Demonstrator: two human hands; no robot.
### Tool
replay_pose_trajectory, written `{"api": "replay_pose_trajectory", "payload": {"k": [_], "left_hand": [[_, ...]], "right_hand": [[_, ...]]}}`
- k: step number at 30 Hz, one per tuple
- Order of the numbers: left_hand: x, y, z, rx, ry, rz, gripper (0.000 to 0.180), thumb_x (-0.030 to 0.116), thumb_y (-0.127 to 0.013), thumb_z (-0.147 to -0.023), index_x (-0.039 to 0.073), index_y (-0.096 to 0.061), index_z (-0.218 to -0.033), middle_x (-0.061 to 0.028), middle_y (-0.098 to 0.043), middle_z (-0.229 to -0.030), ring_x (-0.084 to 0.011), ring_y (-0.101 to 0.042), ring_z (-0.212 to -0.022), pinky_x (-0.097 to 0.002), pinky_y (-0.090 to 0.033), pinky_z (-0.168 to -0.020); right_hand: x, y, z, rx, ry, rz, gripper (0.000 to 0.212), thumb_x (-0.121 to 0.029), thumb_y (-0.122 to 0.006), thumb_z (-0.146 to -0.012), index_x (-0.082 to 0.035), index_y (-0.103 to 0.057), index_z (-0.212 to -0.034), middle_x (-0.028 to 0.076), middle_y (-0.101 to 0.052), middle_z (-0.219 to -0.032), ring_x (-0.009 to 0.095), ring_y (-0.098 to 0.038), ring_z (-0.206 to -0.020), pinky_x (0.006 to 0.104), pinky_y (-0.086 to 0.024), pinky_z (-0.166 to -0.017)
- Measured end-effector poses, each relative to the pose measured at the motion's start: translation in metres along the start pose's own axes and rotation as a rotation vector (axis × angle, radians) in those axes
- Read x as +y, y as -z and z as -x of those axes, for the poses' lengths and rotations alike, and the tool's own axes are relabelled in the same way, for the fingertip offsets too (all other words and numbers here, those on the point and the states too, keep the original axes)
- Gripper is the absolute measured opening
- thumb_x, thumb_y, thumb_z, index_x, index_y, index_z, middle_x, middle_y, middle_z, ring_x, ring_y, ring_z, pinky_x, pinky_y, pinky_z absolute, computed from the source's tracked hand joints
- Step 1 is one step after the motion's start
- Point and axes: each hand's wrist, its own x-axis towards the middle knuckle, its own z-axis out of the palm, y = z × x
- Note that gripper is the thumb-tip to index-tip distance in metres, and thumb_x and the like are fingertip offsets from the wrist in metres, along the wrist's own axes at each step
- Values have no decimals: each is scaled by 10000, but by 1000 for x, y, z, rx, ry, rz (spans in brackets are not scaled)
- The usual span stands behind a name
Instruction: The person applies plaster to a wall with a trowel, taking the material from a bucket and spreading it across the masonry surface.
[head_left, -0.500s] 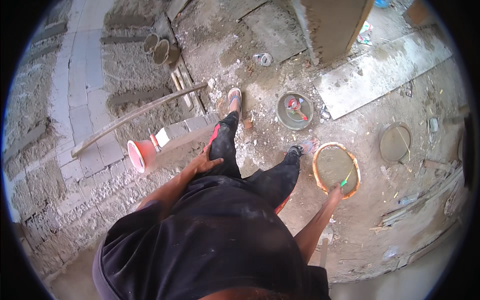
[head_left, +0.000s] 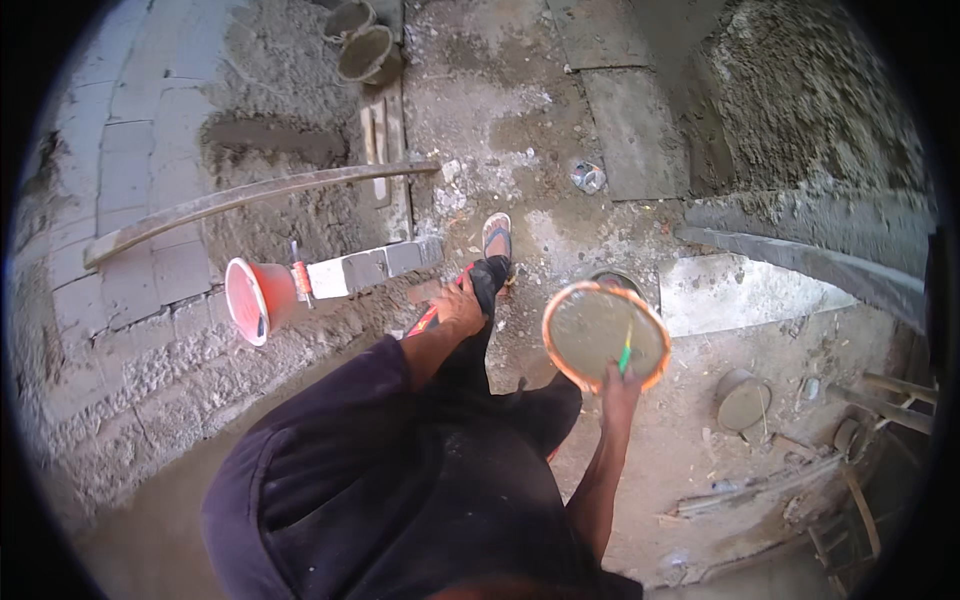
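My right hand (head_left: 620, 388) is closed at the near edge of a round bucket (head_left: 590, 325) with an orange rim, full of grey wet mortar. A green piece with a thin yellow strand (head_left: 627, 350) stands just above that hand, over the mortar; whether it belongs to the bucket's handle I cannot tell. The bucket hangs in front of my right leg and hides most of a basin (head_left: 615, 278) on the ground behind it. My left hand (head_left: 458, 308) lies on my left leg at the knee, fingers stretched out, holding nothing.
To the left, a red bucket (head_left: 262, 300) lies tipped beside a low row of pale blocks (head_left: 365, 268). A long wooden strip (head_left: 270, 200) crosses the block wall. Two mortar buckets (head_left: 368, 55) stand farther off. A pale board (head_left: 745, 295) and another mortar bucket (head_left: 742, 400) are on the right.
The orange-rimmed bucket has come up off the ground and moved left with my right hand, now covering the basin. My view has turned to the right; my left hand stays on my leg.
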Motion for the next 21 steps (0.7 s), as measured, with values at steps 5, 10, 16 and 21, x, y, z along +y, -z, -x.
{"api": "replay_pose_trajectory", "payload": {"k": [5,10,16,21], "left_hand": [[-41,-1,-30,-93,-64,180,1052,526,-708,-758,50,-143,-1507,-170,-470,-1266,-328,-467,-1195,-505,-421,-915],[-60,0,-48,-74,-121,226,1057,525,-703,-765,32,-130,-1504,-165,-474,-1208,-321,-488,-1156,-462,-448,-885],[-98,28,-82,-155,-144,337,1046,516,-697,-770,32,-129,-1502,-181,-466,-1237,-330,-491,-1148,-472,-444,-901],[-123,48,-121,-206,-130,449,1025,508,-711,-760,35,-174,-1493,-163,-483,-1186,-317,-502,-1138,-465,-448,-904]], "right_hand": [[-57,-115,-93,-178,322,718,376,-327,-556,-862,37,-627,-923,296,-621,-842,467,-595,-840,515,-449,-761],[-75,-202,-197,-328,561,1072,426,-405,-583,-850,8,-652,-928,271,-638,-870,452,-612,-892,509,-471,-799],[-81,-330,-303,-556,598,1473,377,-372,-577,-843,-21,-674,-937,229,-657,-915,407,-627,-909,492,-489,-822],[-138,-402,-342,-662,607,1653,299,-293,-570,-830,-39,-689,-934,203,-665,-973,383,-627,-956,478,-492,-843]]}}
